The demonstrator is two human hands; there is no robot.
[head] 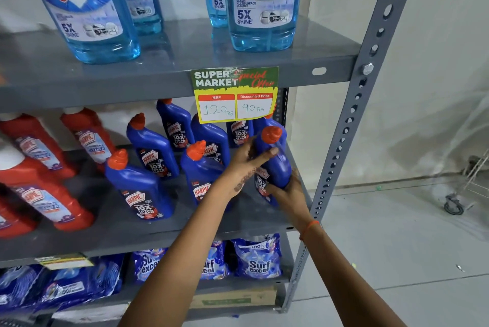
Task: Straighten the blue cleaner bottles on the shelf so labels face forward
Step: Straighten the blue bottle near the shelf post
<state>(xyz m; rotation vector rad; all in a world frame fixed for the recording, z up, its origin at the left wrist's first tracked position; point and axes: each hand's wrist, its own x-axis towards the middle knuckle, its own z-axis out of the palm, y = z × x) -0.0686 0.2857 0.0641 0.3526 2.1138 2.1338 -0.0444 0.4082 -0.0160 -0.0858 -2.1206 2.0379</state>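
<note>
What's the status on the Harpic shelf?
Both hands on the rightmost blue Harpic bottle: left hand across its neck, right hand under its base. Bottle tilted, label turned left. Neighbouring Harpic bottle close alongside.

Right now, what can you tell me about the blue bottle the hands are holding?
The held blue bottle looks like glossy plastic with an orange-red cap on an angled neck. It sits at the right end of the middle shelf, tilted. Its label is turned sideways, only partly showing. The left hand grips its upper part; the right hand cups its lower body.
</note>
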